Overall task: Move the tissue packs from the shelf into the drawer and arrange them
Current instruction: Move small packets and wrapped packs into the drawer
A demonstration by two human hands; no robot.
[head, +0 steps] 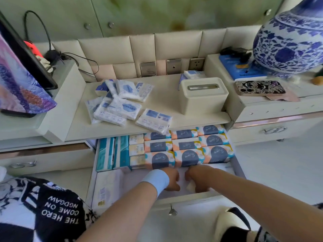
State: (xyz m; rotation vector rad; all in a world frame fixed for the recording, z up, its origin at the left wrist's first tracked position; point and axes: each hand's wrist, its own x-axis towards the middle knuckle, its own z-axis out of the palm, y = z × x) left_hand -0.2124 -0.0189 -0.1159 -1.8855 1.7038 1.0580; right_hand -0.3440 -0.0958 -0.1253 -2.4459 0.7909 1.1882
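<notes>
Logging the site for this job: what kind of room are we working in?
Probably a home bedroom or living room: padded wall panels, a blue-and-white porcelain vase on a cream drawer unit, and wall sockets.

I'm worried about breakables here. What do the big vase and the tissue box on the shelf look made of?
The vase looks like glazed ceramic: glossy white with blue painted patterns. The tissue box seems matte cream plastic, with rounded moulded corners and a shiny slot on top.
</notes>
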